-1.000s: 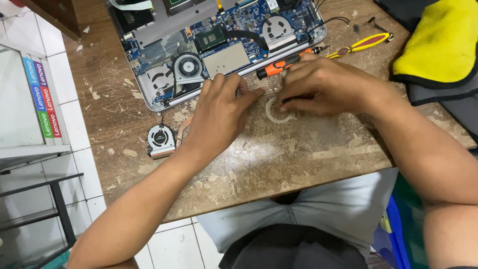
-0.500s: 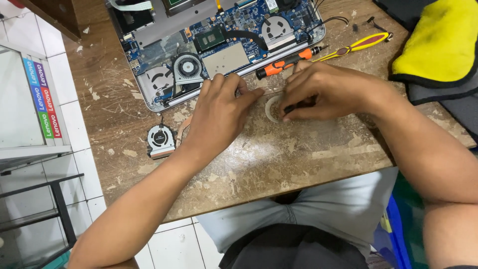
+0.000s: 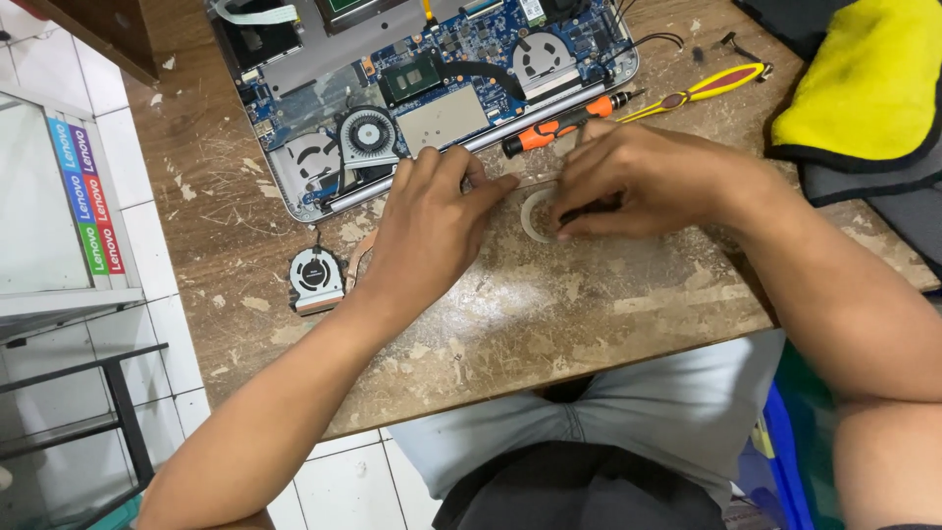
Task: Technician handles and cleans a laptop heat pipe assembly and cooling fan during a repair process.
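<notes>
Left hand (image 3: 427, 231) lies palm down on the worn wooden table (image 3: 589, 304), fingers loosely curled with the tips reaching toward the pale ring, apparently a small roll of tape (image 3: 535, 214), that sits between both hands; whether those tips actually pinch anything I cannot tell. Right hand (image 3: 638, 182) is bunched over the ring's right edge, fingertips pressed down on it and on something small and dark beneath them, too hidden to name. Steadying the ring with one hand while the other picks at its edge looks like the sound way to work here, with pressure kept light so it does not skid on the rough surface.

Going from the left: a loose cooling fan with its copper heat pipe (image 3: 316, 278) lies on the table just beside the left wrist, close enough for a forearm to nudge it. Behind both hands, the opened laptop (image 3: 432, 88) shows its blue circuit board and a mounted fan (image 3: 369, 135); its front edge is near the knuckles. An orange-and-black screwdriver (image 3: 559, 126) rests against that edge, just behind the right hand, and a yellow-handled tool (image 3: 702, 88) lies farther right. A yellow cloth on a dark bag (image 3: 863, 83) occupies the far right corner.
</notes>
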